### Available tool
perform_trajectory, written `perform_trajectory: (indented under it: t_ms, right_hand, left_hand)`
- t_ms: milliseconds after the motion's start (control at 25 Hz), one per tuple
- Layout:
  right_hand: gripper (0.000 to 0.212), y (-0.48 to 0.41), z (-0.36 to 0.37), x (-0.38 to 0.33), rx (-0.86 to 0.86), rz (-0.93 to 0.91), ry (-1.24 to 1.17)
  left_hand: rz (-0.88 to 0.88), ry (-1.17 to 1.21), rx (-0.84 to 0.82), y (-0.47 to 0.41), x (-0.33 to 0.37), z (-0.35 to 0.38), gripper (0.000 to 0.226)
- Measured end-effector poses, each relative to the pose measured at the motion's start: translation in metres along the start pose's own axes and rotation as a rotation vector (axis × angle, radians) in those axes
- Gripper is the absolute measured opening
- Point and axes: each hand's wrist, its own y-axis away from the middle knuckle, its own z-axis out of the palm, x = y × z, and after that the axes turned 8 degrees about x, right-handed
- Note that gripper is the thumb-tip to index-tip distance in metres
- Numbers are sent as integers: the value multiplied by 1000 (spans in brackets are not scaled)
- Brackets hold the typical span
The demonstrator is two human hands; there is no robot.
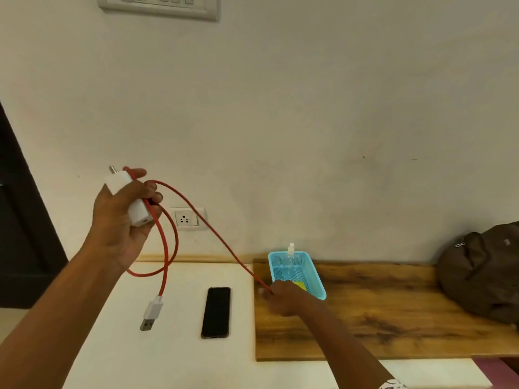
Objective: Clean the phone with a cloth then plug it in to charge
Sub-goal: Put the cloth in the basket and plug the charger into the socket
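A black phone (216, 312) lies screen up on the white tabletop (168, 355). My left hand (123, 217) is raised above the table and grips a white charger adapter (127, 195) with its pins pointing up. A red cable (196, 211) loops through that hand; its white USB plug (151, 313) dangles free to the left of the phone. My right hand (286, 297) pinches the cable's other end low over the wooden board, in front of the blue basket. A wall socket (186, 219) sits just right of my left hand.
A blue mesh basket (317, 282) on the wooden board (379, 313) holds a clear spray bottle (290, 258) and something yellow. A dark backpack (483, 273) rests at the far right. A switch panel (160, 5) is high on the wall.
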Motion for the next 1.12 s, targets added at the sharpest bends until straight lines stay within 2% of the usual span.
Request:
perform_trajectory:
  t_ms: [80, 200, 280, 360, 440, 640, 720, 800, 880, 1120]
  right_hand:
    - [58, 12, -12, -15, -169, 37, -209]
    - [71, 28, -34, -44, -351, -61, -461]
    - [72, 36, -46, -60, -307, -110, -681]
    - [64, 39, -55, -72, -210, -74, -960]
    - [55, 40, -62, -77, -165, -34, -1157]
    - [26, 41, -60, -87, -158, -83, -1322]
    - [16, 43, -57, -91, -147, -102, -1399]
    - [9, 45, -54, -93, -85, -127, -1416]
    - [3, 47, -50, -97, 9, -159, -1400]
    - [11, 52, -43, -93, 144, -143, -1511]
  left_hand:
    - [-73, -62, 57, -3, -13, -2, 24]
    - [-317, -188, 139, -6, -39, -5, 25]
    - [-477, -304, 121, -4, -52, -6, 42]
    - [-544, -361, 122, 1, -60, -6, 55]
    - [-584, -317, 154, 4, -66, -5, 58]
    - [-660, -107, 215, 5, -66, -5, 54]
    - [-671, -46, 209, 7, -66, -4, 44]
    - [-660, -34, 229, 10, -69, 0, 30]
    - [-650, -14, 238, 14, -73, 6, 26]
    - [-579, 10, 229, 27, -74, 13, 26]
